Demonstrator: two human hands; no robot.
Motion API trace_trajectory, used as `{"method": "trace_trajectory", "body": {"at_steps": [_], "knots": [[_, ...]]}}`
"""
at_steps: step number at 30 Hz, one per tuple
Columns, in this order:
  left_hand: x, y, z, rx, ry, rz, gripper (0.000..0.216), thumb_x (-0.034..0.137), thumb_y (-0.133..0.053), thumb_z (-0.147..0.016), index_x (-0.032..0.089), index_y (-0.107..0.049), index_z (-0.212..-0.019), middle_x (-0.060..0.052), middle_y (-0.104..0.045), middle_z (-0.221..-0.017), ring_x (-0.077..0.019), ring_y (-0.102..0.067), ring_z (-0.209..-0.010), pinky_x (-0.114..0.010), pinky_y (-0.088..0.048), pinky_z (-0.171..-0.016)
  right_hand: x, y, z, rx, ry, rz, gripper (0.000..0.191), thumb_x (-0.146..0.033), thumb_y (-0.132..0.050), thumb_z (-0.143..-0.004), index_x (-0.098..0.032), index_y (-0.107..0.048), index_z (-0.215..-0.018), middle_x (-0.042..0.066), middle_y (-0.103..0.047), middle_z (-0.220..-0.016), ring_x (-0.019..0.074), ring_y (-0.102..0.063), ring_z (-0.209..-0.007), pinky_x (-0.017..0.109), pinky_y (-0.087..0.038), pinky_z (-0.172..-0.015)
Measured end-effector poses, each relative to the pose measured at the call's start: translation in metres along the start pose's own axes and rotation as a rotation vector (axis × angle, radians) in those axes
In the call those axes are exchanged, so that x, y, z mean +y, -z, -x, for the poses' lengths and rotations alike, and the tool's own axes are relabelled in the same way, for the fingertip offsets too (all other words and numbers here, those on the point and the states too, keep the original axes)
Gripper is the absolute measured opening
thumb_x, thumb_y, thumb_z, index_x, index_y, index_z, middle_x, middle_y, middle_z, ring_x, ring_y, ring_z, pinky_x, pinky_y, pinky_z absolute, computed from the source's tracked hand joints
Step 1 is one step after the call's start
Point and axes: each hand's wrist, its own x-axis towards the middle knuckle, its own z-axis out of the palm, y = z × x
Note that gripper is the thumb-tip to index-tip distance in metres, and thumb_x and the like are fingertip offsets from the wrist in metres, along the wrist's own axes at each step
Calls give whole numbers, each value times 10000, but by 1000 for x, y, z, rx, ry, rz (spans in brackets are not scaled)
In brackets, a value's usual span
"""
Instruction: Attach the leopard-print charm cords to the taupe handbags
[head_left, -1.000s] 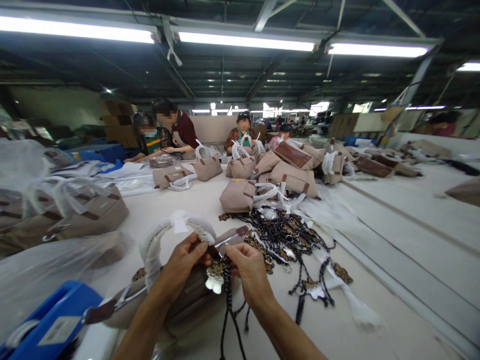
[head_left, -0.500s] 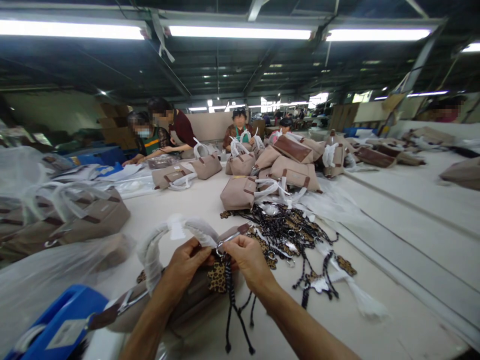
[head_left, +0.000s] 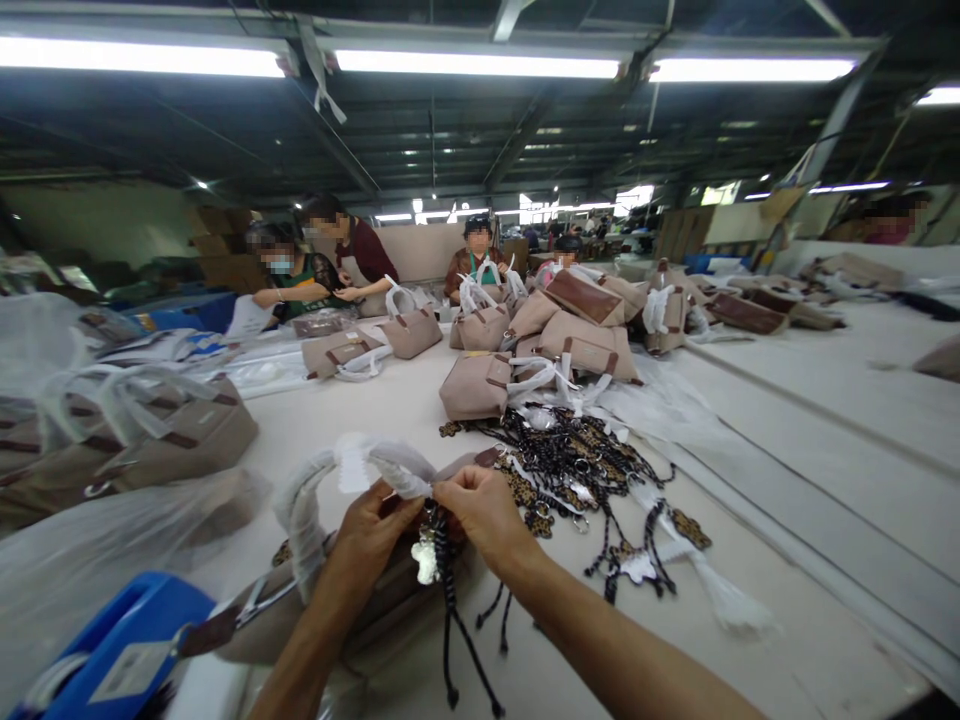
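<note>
A beige handbag [head_left: 382,610] lies right in front of me, its handles [head_left: 304,510] wrapped in white padding. A bag charm [head_left: 448,575] of black braided cord with a shiny silver piece hangs between my hands, over the bag. My right hand [head_left: 487,515] pinches the top of the charm at the foot of a handle; its ring is hidden by the fingers. Close beside it, my left hand [head_left: 375,540] has thumb and fingers closed at the wrapped handle's lower end.
Several black cord charms with leopard-print pieces [head_left: 570,455] lie heaped beyond my right hand. Behind them is a pile of beige handbags [head_left: 585,340]. More bags [head_left: 180,440] stand at left, near a blue plastic dispenser [head_left: 120,640]. Co-workers [head_left: 476,255] are across the table.
The charm has turned from its leopard-print side to a silver one. The metal ring that showed between my fingertips is now covered. Across the table, a co-worker at left has lifted a white sheet.
</note>
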Motion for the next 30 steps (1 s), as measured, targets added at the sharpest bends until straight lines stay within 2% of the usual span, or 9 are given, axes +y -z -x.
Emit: {"method": "trace_trajectory", "body": {"at_steps": [3, 7, 13, 19, 25, 27, 30], "knots": [[-7, 3, -3, 15, -29, -40, 332, 414, -695, -725, 167, -660, -944, -55, -753, -907, -252, -684, -828, -321, -534, -754, 2, -9, 5, 18, -48, -64, 221, -346, -635, -636, -196, -485, -576, -82, -462, -454, 70, -404, -384, 192, -337, -384], [-14, 5, -6, 7, -63, -57, 297, 398, -683, -745, 185, -655, -950, -51, -753, -924, -256, -681, -851, -323, -522, -782, 3, -12, 8, 47, -57, -131, 241, -334, -651, -656, -196, -469, -580, -97, -438, -467, 56, -385, -409, 173, -318, -401], [-14, 4, -2, -74, -62, -29, 243, 378, -728, -687, 185, -684, -828, -60, -748, -857, -281, -664, -839, -346, -523, -782, -17, 12, -10, -235, -233, -10, 227, -266, -776, -558, -165, -575, -587, -36, -578, -457, 104, -522, -416, 195, -405, -416], [-24, 4, -3, -135, -40, 178, 319, 384, -802, -613, 192, -708, -850, -54, -748, -865, -279, -661, -843, -349, -523, -784, -19, 24, -20, -496, -329, 3, 330, -329, -815, -560, -138, -650, -772, -1, -642, -564, 114, -581, -445, 206, -482, -421], [-17, 10, 0, -163, 15, 243, 355, 389, -813, -618, 183, -698, -883, -71, -743, -868, -293, -663, -895, -358, -527, -782, -14, 22, -17, -539, -391, -84, 418, -327, -839, -558, -150, -589, -841, 12, -661, -603, 137, -636, -492, 265, -565, -486], [-16, 9, 0, -158, 14, 225, 338, 393, -804, -630, 177, -692, -864, -77, -741, -871, -289, -666, -875, -360, -529, -780, -22, 21, -15, -539, -386, -12, 394, -293, -824, -579, -142, -584, -852, 24, -666, -581, 151, -648, -489, 286, -576, -495], [-18, 7, -2, -171, -25, 212, 331, 385, -788, -639, 164, -696, -868, -86, -740, -866, -288, -665, -864, -369, -523, -801, -37, 16, -14, -552, -356, 122, 293, -246, -796, -616, -123, -598, -793, 20, -643, -505, 151, -628, -420, 247, -548, -444]]}}
